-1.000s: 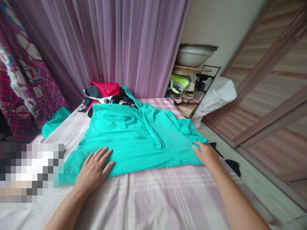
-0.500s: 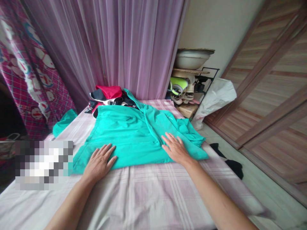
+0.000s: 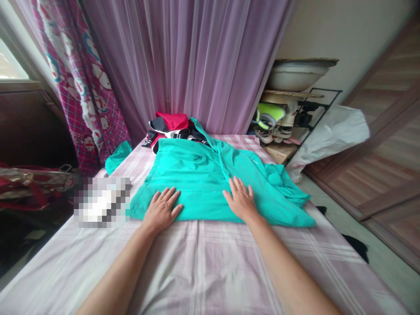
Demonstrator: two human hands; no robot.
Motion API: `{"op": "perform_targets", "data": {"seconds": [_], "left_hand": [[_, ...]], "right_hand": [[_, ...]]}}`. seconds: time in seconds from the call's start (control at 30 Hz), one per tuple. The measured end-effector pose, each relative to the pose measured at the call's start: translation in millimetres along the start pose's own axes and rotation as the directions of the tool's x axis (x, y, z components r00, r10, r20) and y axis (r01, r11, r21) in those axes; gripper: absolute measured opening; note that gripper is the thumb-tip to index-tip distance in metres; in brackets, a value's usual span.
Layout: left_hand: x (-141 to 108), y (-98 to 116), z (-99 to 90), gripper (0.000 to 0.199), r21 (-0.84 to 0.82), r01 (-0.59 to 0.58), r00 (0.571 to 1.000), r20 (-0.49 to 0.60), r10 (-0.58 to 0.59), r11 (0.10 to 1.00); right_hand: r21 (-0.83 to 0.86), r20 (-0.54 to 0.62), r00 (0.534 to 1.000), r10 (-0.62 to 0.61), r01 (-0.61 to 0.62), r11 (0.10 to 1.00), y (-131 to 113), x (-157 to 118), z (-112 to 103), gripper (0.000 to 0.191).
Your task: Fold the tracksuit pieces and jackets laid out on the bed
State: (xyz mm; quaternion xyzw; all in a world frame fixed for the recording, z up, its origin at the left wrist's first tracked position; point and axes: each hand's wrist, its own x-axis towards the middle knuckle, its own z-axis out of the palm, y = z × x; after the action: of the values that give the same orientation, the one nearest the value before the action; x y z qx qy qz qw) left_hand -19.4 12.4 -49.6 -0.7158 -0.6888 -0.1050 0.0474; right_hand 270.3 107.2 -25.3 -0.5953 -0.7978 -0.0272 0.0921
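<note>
A turquoise jacket (image 3: 197,175) lies spread on a plaid bedsheet (image 3: 210,267), its near edge straight and its right part bunched into folds. My left hand (image 3: 163,209) rests flat on the near left part of the jacket, fingers spread. Farther right, my right hand (image 3: 242,200) presses flat on the cloth just beside a raised seam, its fingers also apart. Neither hand grips anything.
Behind the jacket sits a pile of red, black and white clothes (image 3: 170,124) against a purple curtain (image 3: 210,65). A shoe rack (image 3: 285,118) and a white bag (image 3: 334,135) stand at the right, before a wooden wardrobe (image 3: 377,162). A pixelated patch covers something at left.
The camera view has turned left, so the scene sits farther right. Both hands stay flat on the jacket; the right hand lies slightly nearer the left one.
</note>
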Motion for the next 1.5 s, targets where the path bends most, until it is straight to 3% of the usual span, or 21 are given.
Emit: {"op": "perform_targets", "data": {"seconds": [0.1,0.23,0.47,0.57,0.67,0.77,0.9,0.97,1.23,1.5], "left_hand": [[-1.6,3.0,-1.2,0.059,-0.022,0.01,1.0,0.014,-0.01,1.0],[-2.5,-3.6,-5.4,0.058,-0.014,0.088,0.995,0.039,-0.087,0.996],[-7.0,-46.8,-21.0,0.064,0.052,0.335,0.932,0.127,-0.339,0.941],[-8.4,-54.0,-18.7,0.065,0.052,0.323,0.941,0.088,-0.326,0.945],[-9.2,-54.3,-12.9,0.063,0.062,0.311,0.95,0.019,-0.312,0.949],[-10.1,-53.2,-9.6,0.06,0.085,0.301,0.954,-0.028,-0.299,0.95],[-11.4,-51.6,-10.7,0.056,0.122,0.3,0.952,-0.094,-0.29,0.946],[-12.1,-50.2,-12.8,0.055,0.129,0.293,0.954,-0.108,-0.28,0.947],[-32.8,-39.3,-22.4,0.052,0.146,0.255,0.955,-0.193,-0.225,0.956],[-56.8,-29.6,-25.2,0.048,0.127,0.256,0.964,-0.103,-0.244,0.958]], "right_hand": [[-0.019,0.145,0.989,0.021,-0.019,1.0,-8.8,-1.8,14.9,0.06],[-0.032,0.138,0.99,0.015,-0.011,0.999,-3.8,-2.6,22.7,0.062],[0.002,0.121,0.992,0.02,-0.02,1.0,-6.1,-2.3,20.5,0.061],[0.1,0.056,0.998,-0.011,0.005,0.995,1.6,-0.3,20.4,0.059],[0.232,-0.071,0.996,-0.052,0.067,0.971,24.4,-4.2,17.2,0.054],[0.168,-0.165,0.986,-0.02,0.048,0.985,58.2,-20.4,13.2,0.051],[-0.071,-0.036,0.986,0.161,-0.164,0.984,97.3,-46.9,11.2,0.053],[-0.112,0.018,0.98,0.196,-0.193,0.975,106.5,-54.2,11.2,0.054],[-0.099,-0.028,0.982,0.185,-0.187,0.977,104.0,-54.3,12.2,0.054],[-0.08,-0.038,0.984,0.176,-0.179,0.981,101.7,-58.8,7.7,0.054]]}}
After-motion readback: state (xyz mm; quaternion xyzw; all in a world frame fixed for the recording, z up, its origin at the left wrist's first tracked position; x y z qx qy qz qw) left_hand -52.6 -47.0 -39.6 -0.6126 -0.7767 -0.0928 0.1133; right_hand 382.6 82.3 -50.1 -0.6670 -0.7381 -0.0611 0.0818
